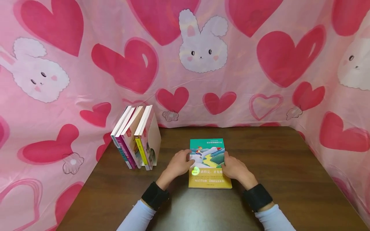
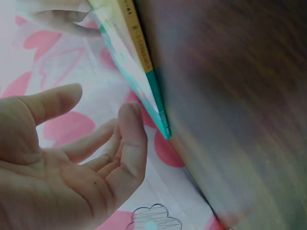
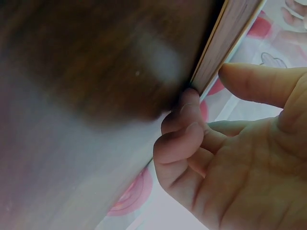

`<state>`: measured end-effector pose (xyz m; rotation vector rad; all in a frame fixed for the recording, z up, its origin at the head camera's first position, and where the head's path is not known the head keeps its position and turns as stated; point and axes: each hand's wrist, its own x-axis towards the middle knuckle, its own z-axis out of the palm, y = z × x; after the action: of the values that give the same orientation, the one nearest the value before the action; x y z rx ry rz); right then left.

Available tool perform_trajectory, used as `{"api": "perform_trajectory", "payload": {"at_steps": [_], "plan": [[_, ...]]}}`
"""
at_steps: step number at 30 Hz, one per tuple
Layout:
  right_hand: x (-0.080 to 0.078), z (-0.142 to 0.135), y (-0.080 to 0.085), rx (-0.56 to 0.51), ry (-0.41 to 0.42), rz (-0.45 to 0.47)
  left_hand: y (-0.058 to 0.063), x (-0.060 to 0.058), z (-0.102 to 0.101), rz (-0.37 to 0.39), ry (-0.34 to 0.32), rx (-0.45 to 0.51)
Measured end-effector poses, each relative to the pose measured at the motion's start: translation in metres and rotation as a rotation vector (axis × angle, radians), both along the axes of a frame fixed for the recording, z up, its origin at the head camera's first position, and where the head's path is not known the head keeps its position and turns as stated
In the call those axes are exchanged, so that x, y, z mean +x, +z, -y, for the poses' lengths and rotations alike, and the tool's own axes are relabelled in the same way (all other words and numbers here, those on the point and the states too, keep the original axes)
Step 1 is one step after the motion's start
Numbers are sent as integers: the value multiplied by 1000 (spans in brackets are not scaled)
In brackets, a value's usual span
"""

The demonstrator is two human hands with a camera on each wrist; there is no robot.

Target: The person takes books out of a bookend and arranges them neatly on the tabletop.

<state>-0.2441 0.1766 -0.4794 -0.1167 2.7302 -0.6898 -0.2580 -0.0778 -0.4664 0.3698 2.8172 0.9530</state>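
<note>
A paperback book with a green, white and yellow illustrated cover lies face up near the middle of the table. At its left edge is my left hand, thumb and fingers spread apart. In the left wrist view, a gap shows between those loosely bent fingers and the book's spine. My right hand pinches the opposite edge. The right wrist view shows its curled fingertips against the lower side of the page edge, with the thumb by the cover.
Several books stand upright at the back left of the brown wooden table. A pink cloth with hearts and rabbits hangs behind the table and along its sides. Both wrists wear black bands.
</note>
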Motion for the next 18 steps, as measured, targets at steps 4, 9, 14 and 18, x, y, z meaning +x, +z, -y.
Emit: {"api": "perform_trajectory", "payload": {"at_steps": [4, 9, 14, 18], "plan": [[2, -1, 0, -15, 5, -4, 5, 7, 2, -76, 33, 78], [4, -1, 3, -11, 23, -1, 10, 18, 11, -168, 61, 173], [4, -1, 6, -4, 30, 10, 17, 28, 25, -248, 119, 259], [5, -2, 6, -6, 29, 19, 21, 37, 35, -342, 191, 345]]}}
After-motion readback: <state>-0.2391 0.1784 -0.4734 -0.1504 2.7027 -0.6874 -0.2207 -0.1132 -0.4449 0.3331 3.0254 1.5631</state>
